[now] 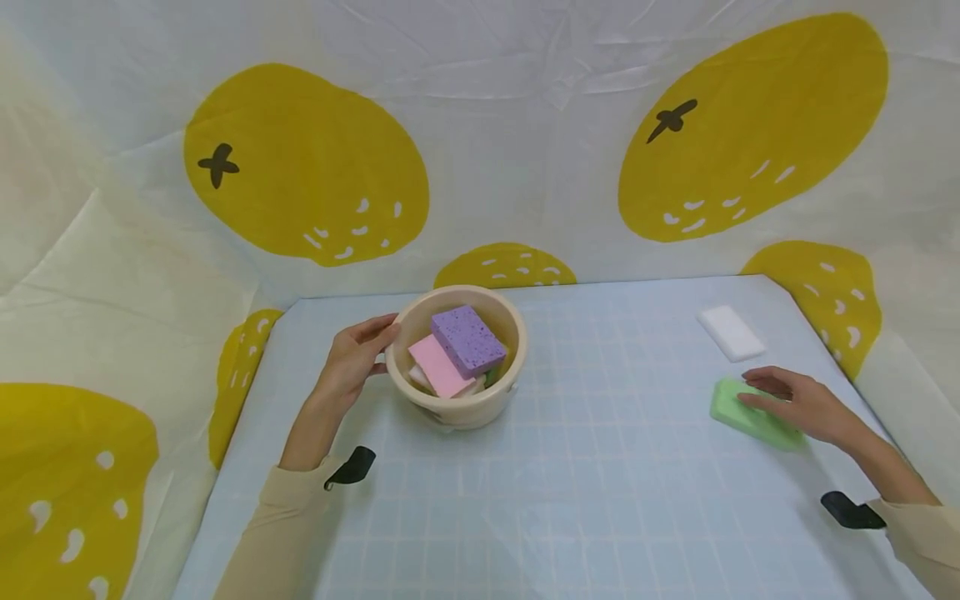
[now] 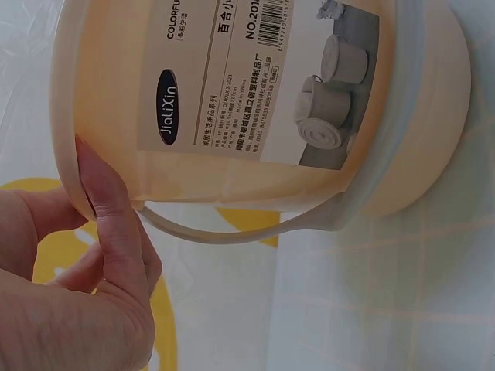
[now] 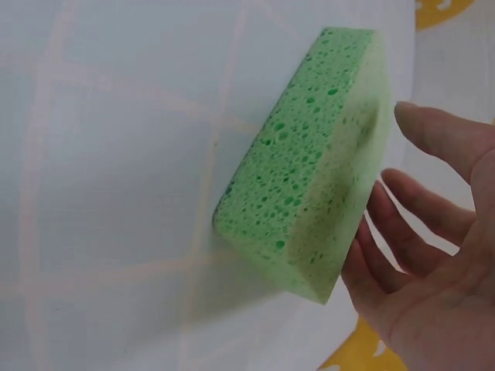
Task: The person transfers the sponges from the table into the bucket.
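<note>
At the rim of a cream plastic bucket (image 1: 501,410), my left hand (image 1: 352,354) pinches the edge between thumb and fingers. A printed label (image 2: 263,77) and a hanging handle (image 2: 232,233) show on the bucket's side in the left wrist view. Inside lie a purple sponge (image 1: 468,337) and a pink sponge (image 1: 438,367), with other pieces partly hidden beneath. Over to the right, a green sponge (image 3: 298,162) lies on the table. My right hand (image 1: 806,404) hovers at it with loosely bent fingers; whether they touch it I cannot tell.
A white block-shaped sponge (image 1: 731,333) lies behind the green one. The light blue checked tabletop (image 1: 600,500) runs back to a white cloth wall (image 1: 517,167) printed with large yellow fruit. More of that cloth stands along the left and right sides.
</note>
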